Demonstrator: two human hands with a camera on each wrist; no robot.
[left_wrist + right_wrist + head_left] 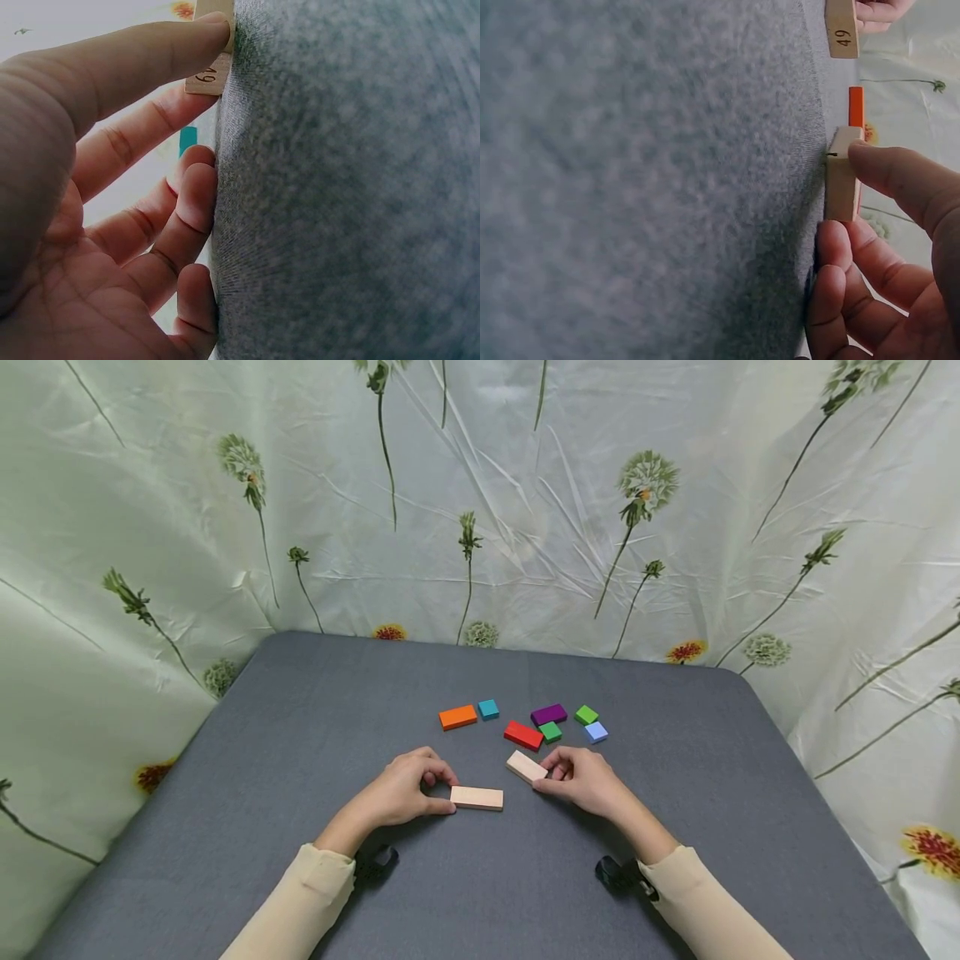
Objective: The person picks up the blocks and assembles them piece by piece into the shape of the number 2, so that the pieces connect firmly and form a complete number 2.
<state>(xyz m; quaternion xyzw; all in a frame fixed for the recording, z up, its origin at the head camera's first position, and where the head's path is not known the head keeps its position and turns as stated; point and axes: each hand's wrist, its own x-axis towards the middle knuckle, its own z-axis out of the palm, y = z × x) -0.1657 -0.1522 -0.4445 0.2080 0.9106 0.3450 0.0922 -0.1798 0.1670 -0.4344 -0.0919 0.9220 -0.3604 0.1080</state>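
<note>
Between thumb and index finger, my left hand (408, 789) pinches the left end of a plain wooden block (477, 798), which lies flat on the table. Number 49 is printed on this block's end in the right wrist view, and part of a number shows in the left wrist view. A second plain wooden block (527, 767) lies at an angle just behind and to the right, apart from the first. My right hand (588, 781) pinches its right end; the thumb presses its side in the right wrist view.
Behind the hands lie an orange block (457, 718), a teal block (488, 710), a red block (523, 735), a purple block (549, 715), a green block (551, 732), a lighter green block (587, 715) and a light blue block (596, 732). A floral curtain (525, 585) borders the grey table (337, 693).
</note>
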